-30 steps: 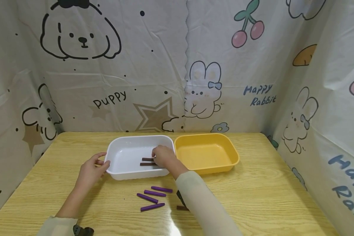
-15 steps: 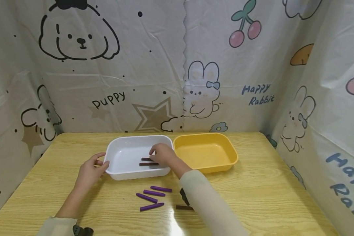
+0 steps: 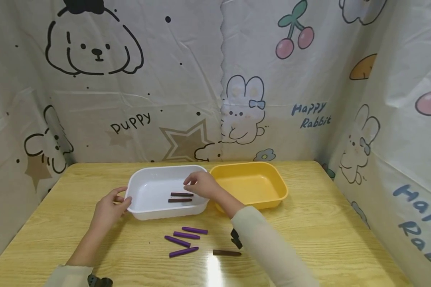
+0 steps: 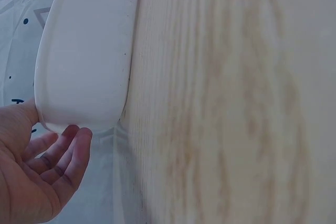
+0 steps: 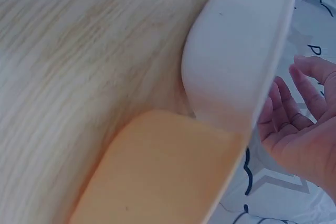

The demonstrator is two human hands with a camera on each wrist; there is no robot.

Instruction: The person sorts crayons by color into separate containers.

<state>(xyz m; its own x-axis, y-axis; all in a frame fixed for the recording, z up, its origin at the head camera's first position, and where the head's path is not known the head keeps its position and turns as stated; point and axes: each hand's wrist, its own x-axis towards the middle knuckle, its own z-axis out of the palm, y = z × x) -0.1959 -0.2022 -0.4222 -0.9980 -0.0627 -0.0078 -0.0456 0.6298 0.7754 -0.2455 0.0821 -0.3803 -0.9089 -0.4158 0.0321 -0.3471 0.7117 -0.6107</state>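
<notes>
My left hand (image 3: pixel 109 205) grips the left end of a white plastic tray (image 3: pixel 140 195). In the left wrist view, the thumb of that hand (image 4: pixel 39 171) is at the tray's rim and its fingertips touch the end wall. Two dark brown crayons (image 3: pixel 180 200) lie side by side on the tray floor. Just above them is my right hand (image 3: pixel 202 184), fingers loosely bent and holding nothing. The right wrist view has this hand (image 5: pixel 299 124) over the tray's far side, with relaxed fingers apart from each other. The crayons are hidden there.
A yellow tray (image 3: pixel 249 189) stands against the white one's right end. Several purple crayons (image 3: pixel 186 235) lie on the wooden table (image 3: pixel 327 239) in front, with one brown crayon (image 3: pixel 227 252) to their right. A printed curtain (image 3: pixel 186 87) encloses the back and sides.
My right hand has let go in the white tray and risen slightly, uncovering both brown crayons. Its forearm has shifted right, so the brown crayon on the table shows whole. The left hand keeps its grip.
</notes>
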